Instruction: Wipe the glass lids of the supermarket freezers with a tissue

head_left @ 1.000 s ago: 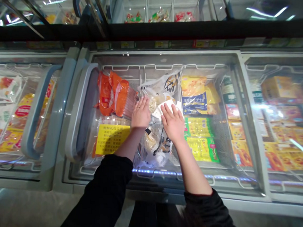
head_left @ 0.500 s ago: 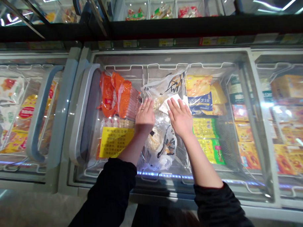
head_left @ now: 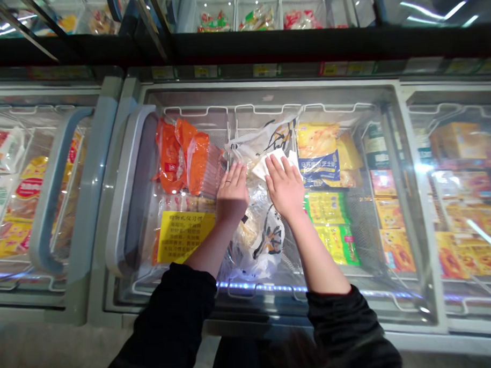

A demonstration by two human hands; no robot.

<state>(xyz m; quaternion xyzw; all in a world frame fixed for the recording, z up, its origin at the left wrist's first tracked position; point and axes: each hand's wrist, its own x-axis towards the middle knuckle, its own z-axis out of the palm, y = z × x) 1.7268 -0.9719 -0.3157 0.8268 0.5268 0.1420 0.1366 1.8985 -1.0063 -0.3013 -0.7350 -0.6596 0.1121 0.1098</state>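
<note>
My left hand [head_left: 233, 194] lies flat on the freezer's glass lid [head_left: 351, 212], its fingers stretched out and nothing under them that I can see. To its right, my right hand [head_left: 285, 187] is spread flat over a white cloth [head_left: 273, 157], pressing it against the glass. Whether it is cloth or paper I cannot tell. Below the lid, under and between my hands, lie clear and white plastic bags with pale food [head_left: 251, 232]. Orange packets [head_left: 194, 159] are left of my left hand, and a yellow and blue bag [head_left: 319, 154] is right of my right hand.
A yellow sign [head_left: 185, 234] with printed text sits at the lid's front left. The lid has a grey handle [head_left: 119, 194] on its left side. Another freezer [head_left: 48, 207] adjoins on the left. A dark rail [head_left: 265, 46] with price tags runs behind.
My right hand and the white cloth have slid slightly away from me over the glass. My left hand stays in nearly the same spot. The whole view has shifted a little.
</note>
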